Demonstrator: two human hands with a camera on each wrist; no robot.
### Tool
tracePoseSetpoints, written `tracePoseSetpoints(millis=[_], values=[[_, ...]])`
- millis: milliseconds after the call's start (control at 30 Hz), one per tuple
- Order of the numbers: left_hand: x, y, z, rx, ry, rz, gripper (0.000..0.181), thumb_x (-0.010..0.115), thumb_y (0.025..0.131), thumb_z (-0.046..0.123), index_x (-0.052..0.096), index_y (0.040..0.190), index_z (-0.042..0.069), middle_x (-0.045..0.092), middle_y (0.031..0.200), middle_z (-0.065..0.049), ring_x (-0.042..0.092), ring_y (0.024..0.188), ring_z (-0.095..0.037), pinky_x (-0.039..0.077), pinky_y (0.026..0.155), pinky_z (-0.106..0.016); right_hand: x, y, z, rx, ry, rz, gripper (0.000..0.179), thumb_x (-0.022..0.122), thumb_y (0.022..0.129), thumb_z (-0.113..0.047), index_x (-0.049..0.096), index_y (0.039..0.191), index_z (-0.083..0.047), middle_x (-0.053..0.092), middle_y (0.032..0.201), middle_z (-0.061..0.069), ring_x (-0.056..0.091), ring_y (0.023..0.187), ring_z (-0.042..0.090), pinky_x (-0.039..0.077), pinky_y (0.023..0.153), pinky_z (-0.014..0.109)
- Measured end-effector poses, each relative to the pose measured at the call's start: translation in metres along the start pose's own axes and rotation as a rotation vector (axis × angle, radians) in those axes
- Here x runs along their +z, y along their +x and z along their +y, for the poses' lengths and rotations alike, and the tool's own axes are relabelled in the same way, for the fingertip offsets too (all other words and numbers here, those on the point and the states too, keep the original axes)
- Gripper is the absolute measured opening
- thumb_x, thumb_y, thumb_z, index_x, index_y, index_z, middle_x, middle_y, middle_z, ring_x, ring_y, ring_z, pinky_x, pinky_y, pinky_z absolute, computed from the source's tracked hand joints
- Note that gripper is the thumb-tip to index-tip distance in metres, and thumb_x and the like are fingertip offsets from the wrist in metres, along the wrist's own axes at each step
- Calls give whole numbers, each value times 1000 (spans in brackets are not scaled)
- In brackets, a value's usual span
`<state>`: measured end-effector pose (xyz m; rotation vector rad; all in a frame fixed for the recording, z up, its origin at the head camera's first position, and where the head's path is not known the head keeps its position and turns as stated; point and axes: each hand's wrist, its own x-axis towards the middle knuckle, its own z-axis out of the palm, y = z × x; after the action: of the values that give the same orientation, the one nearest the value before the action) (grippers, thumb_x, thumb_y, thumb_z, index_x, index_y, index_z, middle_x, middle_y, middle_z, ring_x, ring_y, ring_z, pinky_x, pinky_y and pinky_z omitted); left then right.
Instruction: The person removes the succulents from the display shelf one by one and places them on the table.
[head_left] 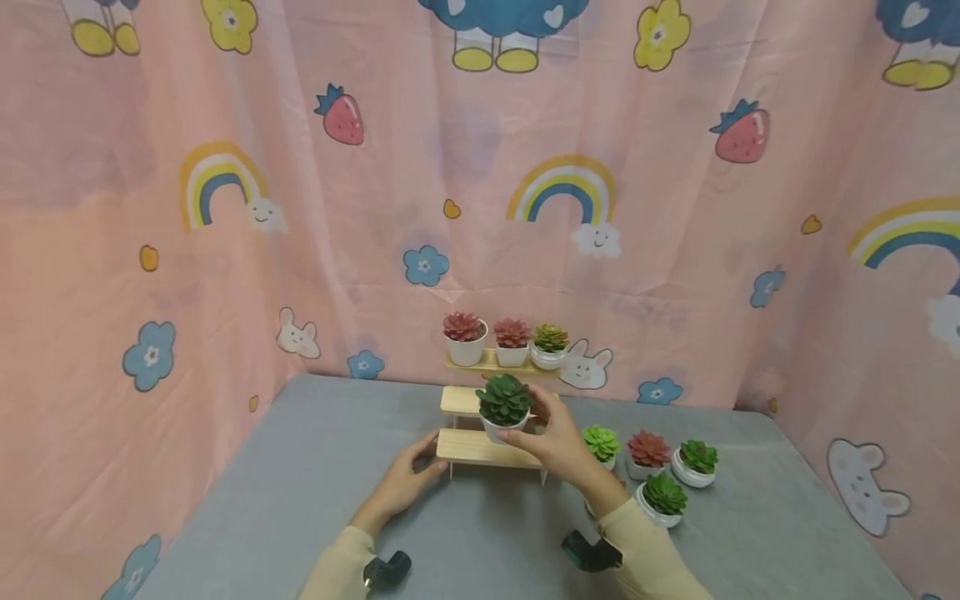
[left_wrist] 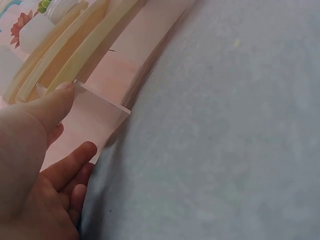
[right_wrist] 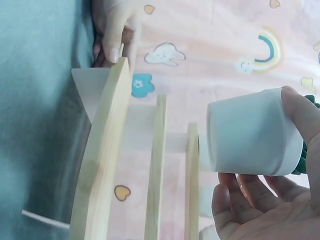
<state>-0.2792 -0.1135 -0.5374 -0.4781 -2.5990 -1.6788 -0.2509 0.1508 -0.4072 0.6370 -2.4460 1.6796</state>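
My right hand (head_left: 557, 437) holds a white pot (right_wrist: 250, 135) between thumb and fingers, with a dark green succulent (head_left: 504, 399) in it. The pot is over the lower steps of a three-step wooden display stand (head_left: 480, 450), clear of the boards in the right wrist view. At the stand's left end, my left hand (head_left: 407, 475) grips the translucent side panel (left_wrist: 95, 112), thumb at its top corner and fingers lower down. On the top step stand two potted reddish succulents (head_left: 463, 327) and a yellow-green one (head_left: 551, 337).
Right of the stand, several potted succulents are grouped on the grey table (head_left: 315, 467): a light green one (head_left: 601, 443), a red one (head_left: 648, 450) and green ones (head_left: 664, 495). My right forearm partly covers this group. A patterned pink curtain (head_left: 480, 275) hangs behind the table.
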Motion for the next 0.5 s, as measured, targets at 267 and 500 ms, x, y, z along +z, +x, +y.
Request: tracePoseSetpoints(millis=[267,500], values=[[1,1,-3,8,12,-5,65,65,99,32,42,154,8,60,141,-18,51,136,-42,38,111,-65,-17,-21,3,40,-92,39,69,81,86,-18,50,145,-4,64,130,16,62,112,24,52,97,44],[0,1,-3,2,6,-5,64,65,99,31,42,154,8,59,142,-19,49,138,-43,37,112,-66,-29,-36,3,92,-126,23,74,78,89,-20,41,150,0,60,139,19,61,121,32,51,99,45]])
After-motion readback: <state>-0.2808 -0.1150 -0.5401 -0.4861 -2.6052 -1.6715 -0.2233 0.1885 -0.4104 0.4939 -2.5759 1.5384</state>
